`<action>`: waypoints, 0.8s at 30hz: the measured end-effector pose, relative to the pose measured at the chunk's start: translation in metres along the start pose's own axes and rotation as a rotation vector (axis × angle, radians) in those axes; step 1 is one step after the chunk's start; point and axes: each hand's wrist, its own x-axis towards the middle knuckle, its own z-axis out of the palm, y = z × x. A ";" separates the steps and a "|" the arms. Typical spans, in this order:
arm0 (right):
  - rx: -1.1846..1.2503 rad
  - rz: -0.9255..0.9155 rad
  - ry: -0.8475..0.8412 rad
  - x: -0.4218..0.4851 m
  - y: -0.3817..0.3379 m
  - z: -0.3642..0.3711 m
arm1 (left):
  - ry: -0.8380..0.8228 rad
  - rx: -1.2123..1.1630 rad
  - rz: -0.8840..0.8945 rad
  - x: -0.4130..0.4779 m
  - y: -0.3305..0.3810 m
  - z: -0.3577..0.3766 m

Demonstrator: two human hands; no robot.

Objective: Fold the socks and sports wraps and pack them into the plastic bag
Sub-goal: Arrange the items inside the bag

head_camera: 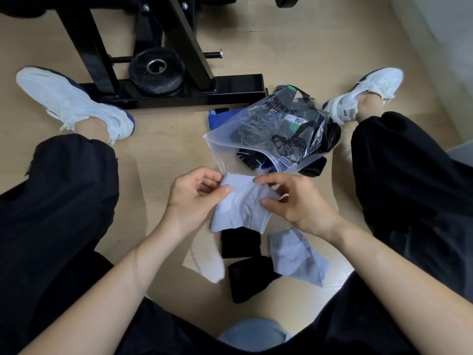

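A pale grey sock point(239, 204) is held above the floor between both hands. My left hand point(194, 198) pinches its left edge with thumb and fingers. My right hand point(294, 198) pinches its right side. Beyond them lies a clear plastic bag point(268, 131) with dark items inside, its mouth facing me. On the floor below my hands lie another grey sock point(298, 257), a white sock point(206, 262) and two black wraps point(240, 243) point(248, 278). A black and blue item point(252, 160) sticks out at the bag's mouth.
A black weight-bench frame point(179, 90) with a weight plate point(156, 70) stands ahead. My legs in black trousers and white shoes point(74, 103) point(363, 90) flank the wooden floor. A blue cloth point(220, 119) lies behind the bag.
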 end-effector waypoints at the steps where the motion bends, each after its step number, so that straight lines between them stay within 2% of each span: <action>1: -0.011 0.010 0.008 0.000 0.000 0.001 | -0.008 0.026 0.024 -0.003 0.001 0.001; 5: 0.065 0.040 0.018 0.000 -0.002 0.005 | -0.090 0.080 0.122 -0.015 0.002 0.012; 11: 0.548 0.169 -0.044 -0.005 -0.011 0.009 | -0.209 0.069 0.202 -0.024 0.003 0.020; 17: 0.516 0.113 0.046 -0.001 -0.003 0.006 | -0.328 0.072 0.227 -0.027 0.003 0.014; 19: 0.520 0.102 0.059 0.000 -0.002 0.004 | -0.304 0.056 0.236 -0.025 0.005 0.011; 22: 0.550 0.072 0.037 0.000 -0.002 -0.002 | -0.224 0.137 0.385 -0.019 0.006 0.006; 24: 0.568 0.052 0.001 0.000 -0.002 -0.005 | -0.254 0.150 0.390 -0.016 0.004 0.003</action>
